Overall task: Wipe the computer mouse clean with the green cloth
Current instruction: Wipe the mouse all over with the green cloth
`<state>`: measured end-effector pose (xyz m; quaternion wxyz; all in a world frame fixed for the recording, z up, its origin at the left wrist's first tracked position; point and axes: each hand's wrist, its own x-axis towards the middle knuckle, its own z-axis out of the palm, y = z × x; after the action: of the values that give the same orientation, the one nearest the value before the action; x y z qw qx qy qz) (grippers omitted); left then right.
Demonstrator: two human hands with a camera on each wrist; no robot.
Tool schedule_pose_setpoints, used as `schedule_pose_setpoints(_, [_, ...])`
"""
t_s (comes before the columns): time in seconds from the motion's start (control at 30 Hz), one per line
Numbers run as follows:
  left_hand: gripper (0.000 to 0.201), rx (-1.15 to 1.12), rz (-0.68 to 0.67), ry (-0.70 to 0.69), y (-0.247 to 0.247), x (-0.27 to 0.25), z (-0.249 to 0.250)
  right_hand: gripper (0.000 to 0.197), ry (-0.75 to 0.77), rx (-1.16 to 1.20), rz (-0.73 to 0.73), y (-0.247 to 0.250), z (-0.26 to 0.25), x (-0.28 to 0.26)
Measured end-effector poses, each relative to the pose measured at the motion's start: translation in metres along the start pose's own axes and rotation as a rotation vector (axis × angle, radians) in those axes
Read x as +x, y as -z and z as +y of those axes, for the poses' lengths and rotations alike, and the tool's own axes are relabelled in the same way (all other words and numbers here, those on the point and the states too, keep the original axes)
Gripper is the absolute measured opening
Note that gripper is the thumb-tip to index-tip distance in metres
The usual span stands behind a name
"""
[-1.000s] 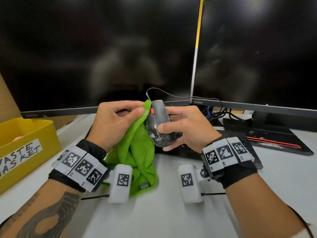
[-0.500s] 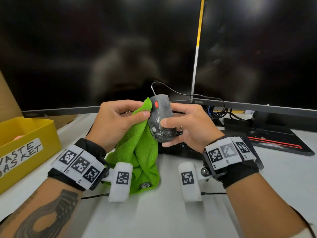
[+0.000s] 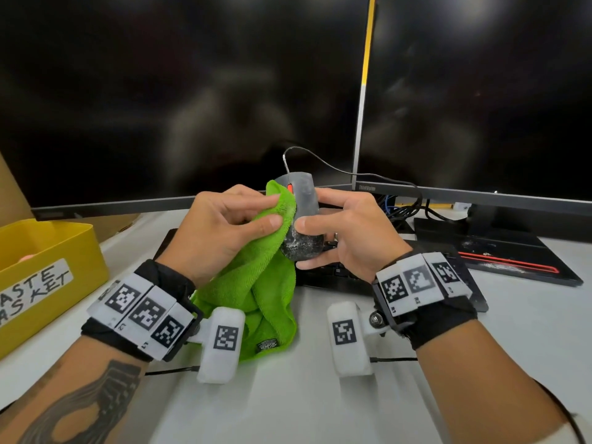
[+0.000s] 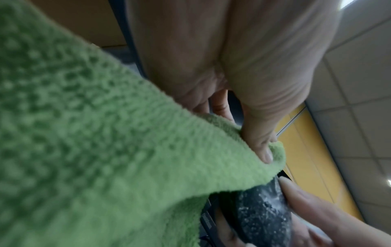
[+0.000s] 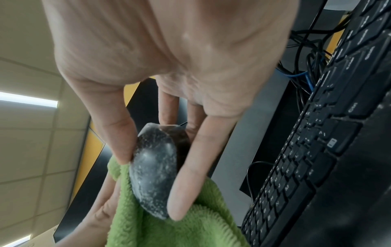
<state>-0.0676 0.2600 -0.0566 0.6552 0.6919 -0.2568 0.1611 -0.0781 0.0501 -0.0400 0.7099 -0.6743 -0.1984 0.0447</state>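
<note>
Raised slightly toward 12 o'clock: computer mouse (image 3: 302,219) pinched upright in right hand (image 3: 349,232), green cloth (image 3: 272,245) gripped by left hand (image 3: 224,232) at its 9 o'clock flank; white residue remaining, wiping likely unfinished.

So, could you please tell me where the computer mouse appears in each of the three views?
Head: computer mouse at centre, between both hands.
Left wrist: lower right corner, dusty.
Right wrist: centre, slightly low, pinched by the right hand.
Shared landmark: green cloth touching the mouse's side.
</note>
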Motion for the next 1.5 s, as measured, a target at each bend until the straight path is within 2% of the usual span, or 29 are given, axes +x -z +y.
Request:
schedule_pose_setpoints(0.23, [0.036, 0.161, 0.016, 0.011, 0.009, 0.002, -0.002, 0.038, -0.006, 0.007, 0.021, -0.002, 0.002, 0.002])
schedule_pose_setpoints(0.37, [0.024, 0.097, 0.088, 0.012, 0.005, 0.001, -0.001, 0.039, -0.007, 0.017, 0.007, -0.001, 0.001, 0.001])
schedule_pose_setpoints(0.53, [0.022, 0.089, -0.008, -0.066, -0.003, 0.000, -0.001, 0.039, -0.007, 0.000, -0.012, 0.000, 0.002, 0.002])
schedule_pose_setpoints(0.7, [0.023, 0.177, -0.050, -0.035, 0.001, 0.001, 0.004, 0.039, 0.003, 0.027, 0.032, 0.003, 0.000, 0.002])
schedule_pose_setpoints(0.9, [0.022, 0.148, 0.100, -0.031, 0.002, 0.002, 0.002, 0.039, -0.007, 0.014, -0.002, 0.000, 0.000, 0.001])
schedule_pose_setpoints(1.07, [0.026, 0.101, -0.045, -0.011, -0.003, -0.001, 0.006, 0.040, 0.006, 0.015, 0.009, 0.001, -0.001, 0.001])
schedule_pose_setpoints(1.13, [0.027, 0.111, -0.047, -0.005, -0.002, 0.000, 0.006, 0.040, 0.007, 0.027, 0.021, 0.002, -0.001, 0.002])
schedule_pose_setpoints(1.33, [0.019, 0.106, 0.067, -0.057, 0.007, 0.003, -0.001, 0.038, 0.003, 0.053, 0.037, 0.001, -0.001, 0.002])
schedule_pose_setpoints(1.5, [0.022, 0.101, -0.070, -0.070, -0.002, -0.001, 0.003, 0.038, 0.015, 0.054, 0.023, 0.003, -0.003, 0.001])
